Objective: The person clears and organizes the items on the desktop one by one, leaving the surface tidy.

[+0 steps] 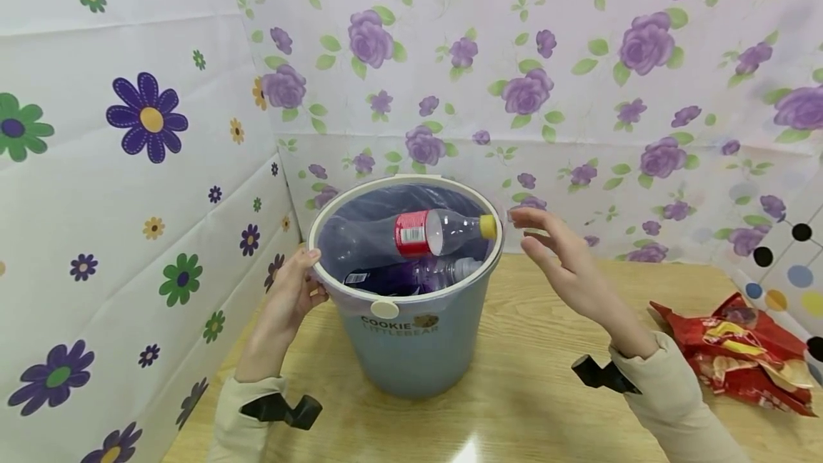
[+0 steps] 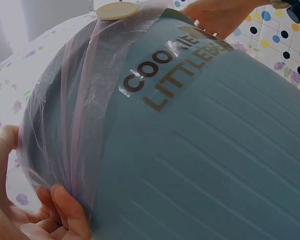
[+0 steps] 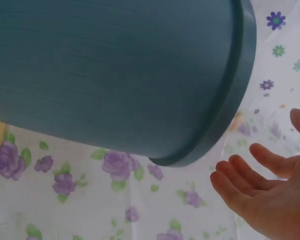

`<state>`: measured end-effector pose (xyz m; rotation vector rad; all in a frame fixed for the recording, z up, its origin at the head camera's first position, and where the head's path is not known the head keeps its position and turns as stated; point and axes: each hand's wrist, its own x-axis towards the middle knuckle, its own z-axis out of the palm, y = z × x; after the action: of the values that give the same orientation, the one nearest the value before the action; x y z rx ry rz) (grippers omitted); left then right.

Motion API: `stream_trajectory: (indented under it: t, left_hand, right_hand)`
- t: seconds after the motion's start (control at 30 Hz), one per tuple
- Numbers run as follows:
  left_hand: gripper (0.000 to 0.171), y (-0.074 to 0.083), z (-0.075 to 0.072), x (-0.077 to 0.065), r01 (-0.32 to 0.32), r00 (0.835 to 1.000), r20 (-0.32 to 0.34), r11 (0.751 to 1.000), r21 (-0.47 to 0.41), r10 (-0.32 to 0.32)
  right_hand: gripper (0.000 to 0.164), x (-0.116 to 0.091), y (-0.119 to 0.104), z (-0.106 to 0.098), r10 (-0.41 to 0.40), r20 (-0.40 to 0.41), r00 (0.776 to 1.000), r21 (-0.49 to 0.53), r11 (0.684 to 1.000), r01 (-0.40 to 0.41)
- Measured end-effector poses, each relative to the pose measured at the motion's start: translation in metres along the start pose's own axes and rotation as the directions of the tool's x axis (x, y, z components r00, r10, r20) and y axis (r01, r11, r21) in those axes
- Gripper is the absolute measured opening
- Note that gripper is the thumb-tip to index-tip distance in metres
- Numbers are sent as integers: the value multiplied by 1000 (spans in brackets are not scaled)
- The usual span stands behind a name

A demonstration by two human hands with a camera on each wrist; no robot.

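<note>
A blue-grey trash bin (image 1: 414,359) marked "COOKIE LITTLEBEAR" stands on the table, lined with a thin translucent bag (image 2: 85,95) folded down over its rim. Inside lie a plastic bottle (image 1: 453,231) with a red label and yellow cap and, below it, a bottle with a purple label (image 1: 418,276). My left hand (image 1: 292,288) grips the bin's left rim, thumb on top and fingers curled against the lined outer wall. Beside the right rim, my right hand (image 1: 561,256) is raised with fingers spread and holds nothing; the right wrist view shows it apart from the bin wall.
Red snack bags (image 1: 739,356) lie at the right of the wooden table (image 1: 546,370). A flower-print covering (image 1: 463,113) rises behind the bin, and another (image 1: 212,220) stands close on the left. Each sleeve carries a black wrist device.
</note>
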<state>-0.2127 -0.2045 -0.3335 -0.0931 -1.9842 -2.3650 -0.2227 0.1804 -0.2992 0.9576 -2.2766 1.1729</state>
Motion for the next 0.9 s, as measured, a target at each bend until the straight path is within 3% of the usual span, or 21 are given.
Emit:
stream_trajectory:
  t: [0.2,0.3,0.6,0.9]
  left_hand:
    - [14,0,-1,-1,2,1000,15,1000,6,-2]
    - [14,0,-1,-1,2,1000,21,1000,4,-2]
    - [16,-1,1,0,-7,1000,6,1000,14,7]
    - [18,-1,0,0,-9,1000,19,1000,23,9]
  right_hand:
    - [35,-9,10,-10,-10,-99,995,79,997,18]
    - [33,-16,17,-16,21,-119,993,82,997,-11]
    - [25,-39,43,-45,120,-148,982,-83,988,-133]
    - [28,-58,61,-67,301,-83,950,-202,928,-312]
